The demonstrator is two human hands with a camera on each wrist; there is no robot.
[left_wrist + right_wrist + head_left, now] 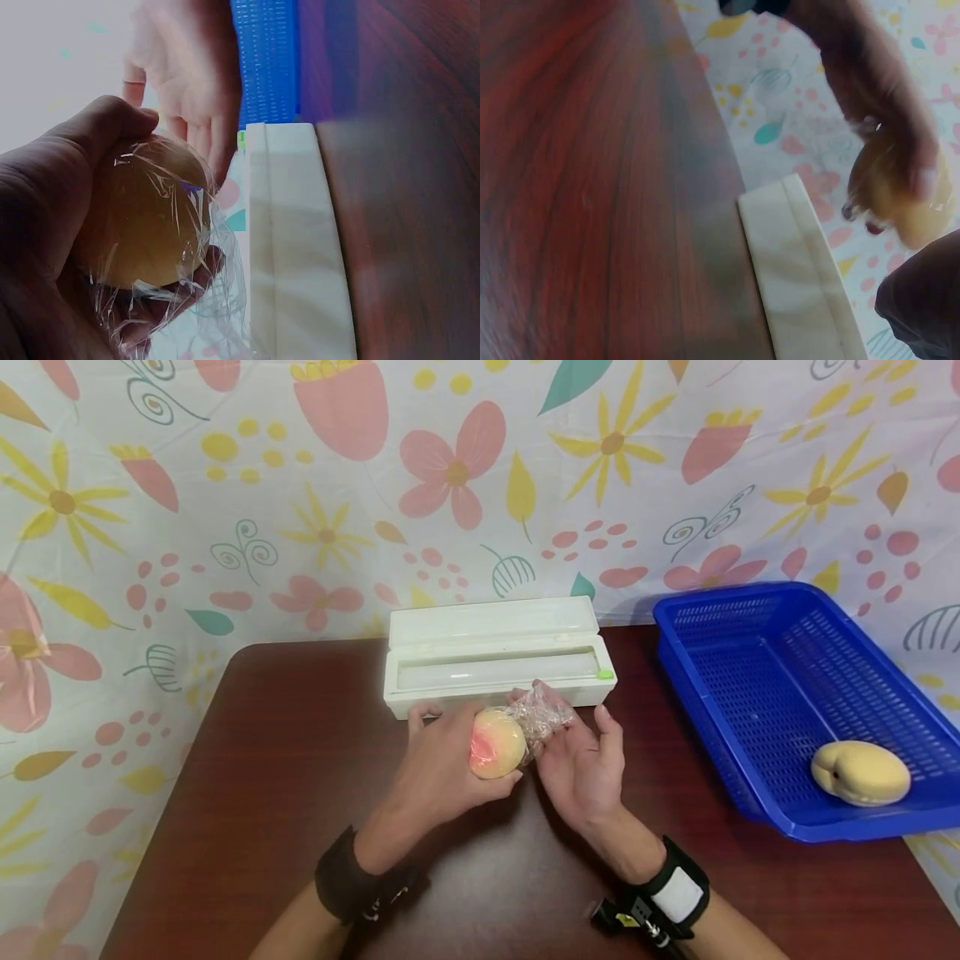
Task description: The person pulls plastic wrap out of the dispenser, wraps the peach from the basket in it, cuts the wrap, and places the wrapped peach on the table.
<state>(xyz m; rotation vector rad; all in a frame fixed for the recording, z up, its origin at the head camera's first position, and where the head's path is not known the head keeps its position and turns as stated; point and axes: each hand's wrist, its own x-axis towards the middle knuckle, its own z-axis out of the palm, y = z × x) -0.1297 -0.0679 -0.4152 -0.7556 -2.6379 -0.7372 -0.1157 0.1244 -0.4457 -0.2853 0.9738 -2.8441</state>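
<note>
My left hand (438, 768) grips a pink-and-yellow peach (497, 745) between thumb and fingers, above the table in front of the white box. Clear plastic wrap (543, 717) covers the peach, as the left wrist view shows, and its loose crumpled end sticks out toward the right. Beside that end is my right hand (581, 764), palm turned up, the fingers loosely extended and partly behind the film. In the right wrist view the wrapped peach (877, 180) appears in the left hand, while only a dark part of the right hand (922, 296) shows.
Behind the hands, a white cling-film box (498, 693) stands with its lid up, a film roll (495, 670) inside and a green tab (604, 674) at its right end. A blue basket (720, 735) at right holds a yellow fruit (862, 774). Flowered cloth (457, 560) hangs behind the table (285, 760).
</note>
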